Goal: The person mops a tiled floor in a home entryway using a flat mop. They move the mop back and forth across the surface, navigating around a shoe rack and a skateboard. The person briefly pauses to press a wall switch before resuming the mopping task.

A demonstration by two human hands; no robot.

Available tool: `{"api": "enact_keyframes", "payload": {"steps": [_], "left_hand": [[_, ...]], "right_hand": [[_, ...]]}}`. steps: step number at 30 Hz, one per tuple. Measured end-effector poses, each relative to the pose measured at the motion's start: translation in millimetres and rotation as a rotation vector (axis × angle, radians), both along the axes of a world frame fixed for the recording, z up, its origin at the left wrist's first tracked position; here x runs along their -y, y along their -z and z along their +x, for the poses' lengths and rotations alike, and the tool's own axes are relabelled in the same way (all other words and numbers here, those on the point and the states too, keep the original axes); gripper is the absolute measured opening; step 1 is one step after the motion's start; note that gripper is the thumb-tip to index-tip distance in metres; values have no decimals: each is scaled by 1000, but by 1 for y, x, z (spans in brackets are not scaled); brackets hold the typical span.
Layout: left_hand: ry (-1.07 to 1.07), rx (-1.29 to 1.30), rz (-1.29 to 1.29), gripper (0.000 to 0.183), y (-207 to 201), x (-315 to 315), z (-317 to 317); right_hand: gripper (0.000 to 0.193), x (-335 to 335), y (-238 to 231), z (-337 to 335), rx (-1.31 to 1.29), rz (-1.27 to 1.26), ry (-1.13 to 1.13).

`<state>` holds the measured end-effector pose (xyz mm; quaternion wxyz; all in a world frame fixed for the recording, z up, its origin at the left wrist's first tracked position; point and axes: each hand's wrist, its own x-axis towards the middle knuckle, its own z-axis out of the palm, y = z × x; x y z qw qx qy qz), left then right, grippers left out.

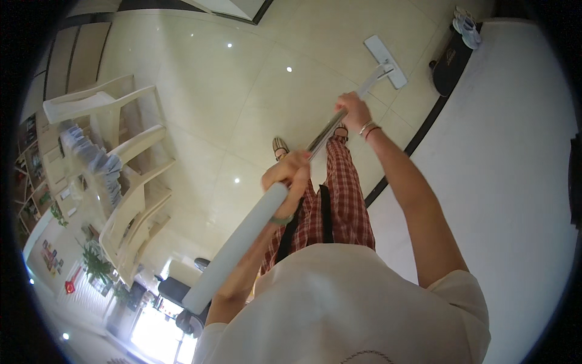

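Observation:
A flat mop (327,130) slants across the view, its pale thick handle end at the lower left and its white rectangular head (375,46) on the tiled floor at the upper right. My left hand (287,174) is wrapped round the shaft just above the thick pale grip (236,247). Farther along the metal shaft, near the pale lower joint, my right hand (353,110) is closed round it, with bracelets on the wrist. Both hands are slightly smeared by motion. My feet stand on the floor below the shaft, left of the wall.
A white wall (485,182) with a dark skirting runs along the right. A black skateboard (451,64) leans there, with shoes (466,30) beside it. Pale wooden chairs (138,145) stand at a table on the left. Plants (95,262) and a bright window lie at the lower left.

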<state>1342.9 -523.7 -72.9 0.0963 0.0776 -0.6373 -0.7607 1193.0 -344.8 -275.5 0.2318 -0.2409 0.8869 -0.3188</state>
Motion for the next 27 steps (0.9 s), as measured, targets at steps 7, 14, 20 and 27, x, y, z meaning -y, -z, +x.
{"api": "enact_keyframes", "payload": {"steps": [7,14,20,27], "left_hand": [[95,82,-125,19,-70,129,117],[-8,171,-306,26,-147,209,195],[-246,136,-240,32,-143,201,230],[-315,-6,-130,32,-106,127,187]], "right_hand": [[6,141,-35,151,92,-81,52],[7,259,-89,247,297,-279,-53],[11,270,-98,255,313,-220,-350],[11,182,-109,181,317,-49,-457]]}}
